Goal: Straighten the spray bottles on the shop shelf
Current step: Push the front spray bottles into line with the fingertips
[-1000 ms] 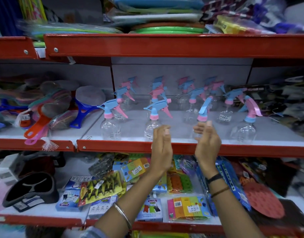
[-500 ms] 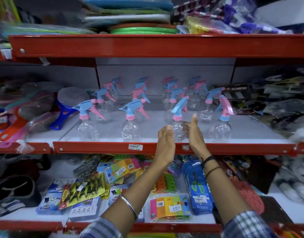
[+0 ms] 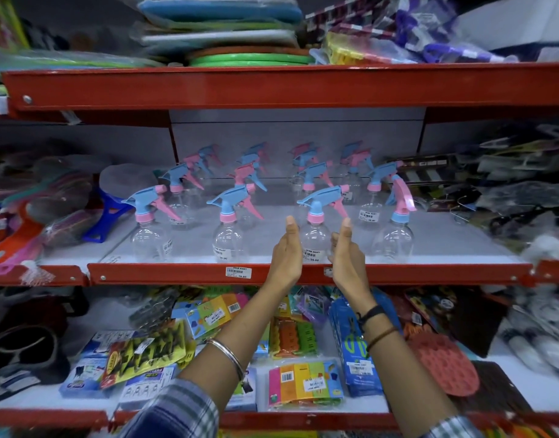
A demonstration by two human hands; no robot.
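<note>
Both hands are raised to the front edge of the middle shelf (image 3: 303, 275), one on each side of a clear spray bottle (image 3: 314, 238) that stands upright in the front row. The left hand (image 3: 286, 251) is held flat and edge-on, thumb up, fingers straight and pressed together, just beside the bottle's left side; whether the palm touches the plastic cannot be told. The right hand (image 3: 347, 251) mirrors it on the bottle's right side, thumb up and fingers loosely curled inward near the bottle's lower half; contact there is also unclear. The bottle between them has a blue trigger head with a pink collar and pink lever, its nozzle pointing left, and a white price sticker on its body. Two more bottles with blue heads stand in the same front row to the left, a second bottle (image 3: 229, 238) near the hands and a third bottle (image 3: 150, 238) further along, both with nozzles pointing left. To the right stands a fourth bottle (image 3: 393, 235) with a pink head and blue collar, turned a different way from the others. More bottles stand in rows behind, reaching back to the grey rear panel. A silver bangle (image 3: 227, 358) circles the left wrist, and dark bands (image 3: 374, 322) sit on the right wrist.
</note>
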